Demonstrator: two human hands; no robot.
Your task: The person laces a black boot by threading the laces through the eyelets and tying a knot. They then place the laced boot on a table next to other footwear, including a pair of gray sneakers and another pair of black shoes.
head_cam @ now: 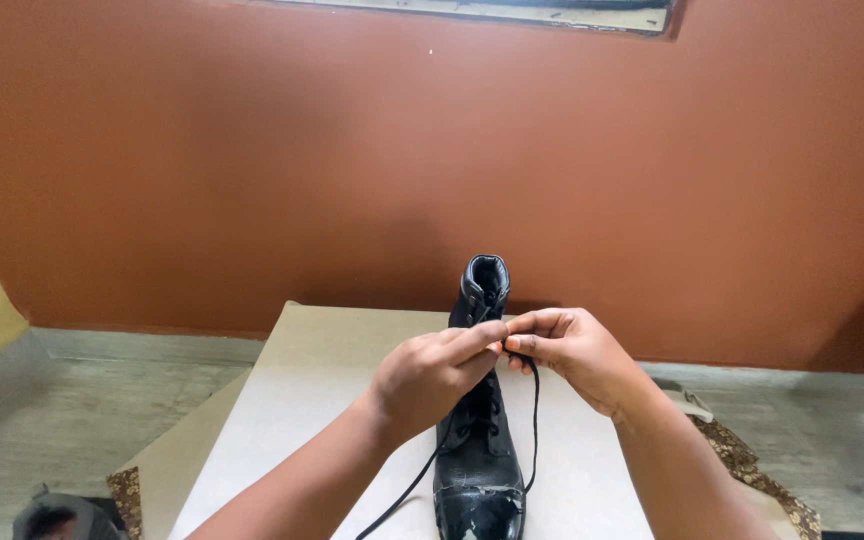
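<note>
Black boot (479, 440) on white table (282, 420), both hands (507, 362) pinching its black lace (533, 420) together

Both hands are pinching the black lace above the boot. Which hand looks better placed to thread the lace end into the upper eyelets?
Probably the right hand: its fingertips pinch the lace beside the boot shaft. The left hand covers the eyelets, holding.

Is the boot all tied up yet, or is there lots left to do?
Not yet. The lower part of the black boot already looks laced. Right now the left hand and right hand meet above it, pinching the lace at their fingertips. Left over: the lace ends hang loose down both sides of the boot, and no bow shows. The top near the collar is hidden by the hands.
</note>
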